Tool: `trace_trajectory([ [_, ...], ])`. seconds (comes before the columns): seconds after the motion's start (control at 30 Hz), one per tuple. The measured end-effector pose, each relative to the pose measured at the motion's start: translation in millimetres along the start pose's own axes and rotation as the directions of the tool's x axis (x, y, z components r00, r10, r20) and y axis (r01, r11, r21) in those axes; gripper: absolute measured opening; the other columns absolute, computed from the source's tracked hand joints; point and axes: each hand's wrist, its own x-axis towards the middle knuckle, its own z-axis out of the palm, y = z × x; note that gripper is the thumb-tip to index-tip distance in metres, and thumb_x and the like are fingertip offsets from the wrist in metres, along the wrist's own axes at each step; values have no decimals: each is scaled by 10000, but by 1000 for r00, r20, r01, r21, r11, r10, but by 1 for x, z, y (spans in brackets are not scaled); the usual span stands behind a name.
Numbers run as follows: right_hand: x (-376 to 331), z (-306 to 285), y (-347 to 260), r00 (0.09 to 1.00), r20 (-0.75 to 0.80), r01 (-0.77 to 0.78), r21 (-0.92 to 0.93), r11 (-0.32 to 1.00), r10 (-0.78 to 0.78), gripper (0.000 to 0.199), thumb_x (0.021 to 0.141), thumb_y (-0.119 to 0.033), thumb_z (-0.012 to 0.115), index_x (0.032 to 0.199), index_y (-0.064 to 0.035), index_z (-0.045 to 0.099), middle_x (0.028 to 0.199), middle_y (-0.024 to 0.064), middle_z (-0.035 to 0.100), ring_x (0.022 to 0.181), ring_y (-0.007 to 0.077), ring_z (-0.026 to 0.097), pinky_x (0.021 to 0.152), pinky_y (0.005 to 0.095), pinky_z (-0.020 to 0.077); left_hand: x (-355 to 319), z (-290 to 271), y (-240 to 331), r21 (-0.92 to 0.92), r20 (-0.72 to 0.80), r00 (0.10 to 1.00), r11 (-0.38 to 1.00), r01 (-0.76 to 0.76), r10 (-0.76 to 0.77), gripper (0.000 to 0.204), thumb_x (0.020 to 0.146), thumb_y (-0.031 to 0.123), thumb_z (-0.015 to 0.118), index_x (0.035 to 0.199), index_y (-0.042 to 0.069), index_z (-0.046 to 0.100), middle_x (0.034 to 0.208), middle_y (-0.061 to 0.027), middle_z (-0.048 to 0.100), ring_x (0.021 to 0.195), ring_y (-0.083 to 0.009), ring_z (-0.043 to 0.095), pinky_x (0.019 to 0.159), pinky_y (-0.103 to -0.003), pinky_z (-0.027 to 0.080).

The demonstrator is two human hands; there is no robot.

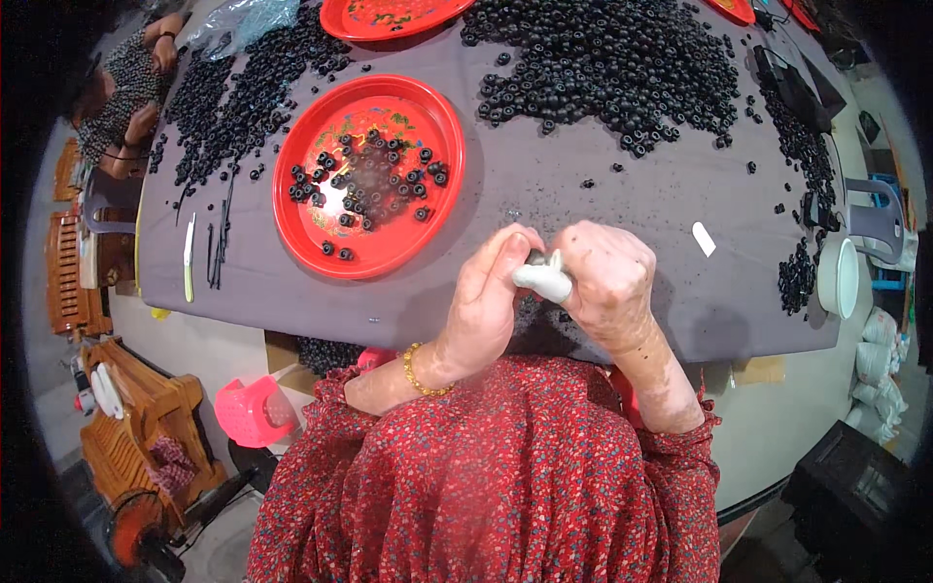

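My left hand [491, 291] and my right hand [607, 282] meet at the near edge of the grey table [583, 194]. Between them they pinch a small dark piece; what it is I cannot make out. A white wrap covers my right thumb [544, 282]. A red round tray [369, 175] holding several small black rings lies just left of and beyond my hands. A big heap of the same black rings [612, 63] lies at the far side of the table.
Another heap of black rings [233, 97] lies far left, and a strip of them [802, 155] runs down the right. A white bowl [838, 277] stands at the right edge. A second person [126, 87] sits far left. A pink stool [255, 410] stands below.
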Motion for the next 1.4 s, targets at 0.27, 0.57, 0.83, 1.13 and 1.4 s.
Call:
trace_trajectory([
  [0.27,-4,-1,6,1000,25,-1,105,995,-2,339,711,-364,666,629,-93,480,558,40,468,485,216,513,454,332,399,3,6,9,-204,90,990,971,124,-108,292,985,248,323,893,38,503,887,-37,494,814,-112,458,771,-250,374],
  [0.57,-10,1,9,969,143,-206,25,978,201,364,753,-376,658,689,-55,498,613,80,517,542,276,544,489,367,421,14,-16,9,-10,-41,999,1000,7,-7,283,978,251,342,873,41,501,726,-12,460,659,-91,447,640,-227,395],
  [0.83,-20,10,76,871,1,-472,-278,837,491,267,814,-294,628,871,-51,535,865,148,603,782,350,592,647,422,475,26,-106,43,720,-347,848,694,-33,400,188,935,162,458,1035,14,516,876,-14,502,758,-77,464,710,-216,403],
  [1.13,1,-3,154,755,6,-608,-371,702,656,206,811,-244,602,914,-70,562,931,136,602,890,344,567,734,436,445,16,-110,48,717,-382,778,691,-92,499,229,913,101,488,1119,2,490,999,-49,527,839,-100,503,755,-218,420],
  [1.4,-7,5,146,760,38,-593,-368,716,649,240,791,-228,621,941,-44,589,965,148,594,896,348,569,755,422,442,20,-81,36,694,-218,865,695,-188,452,121,904,53,472,996,12,539,954,-34,535,872,-104,498,808,-241,408],
])
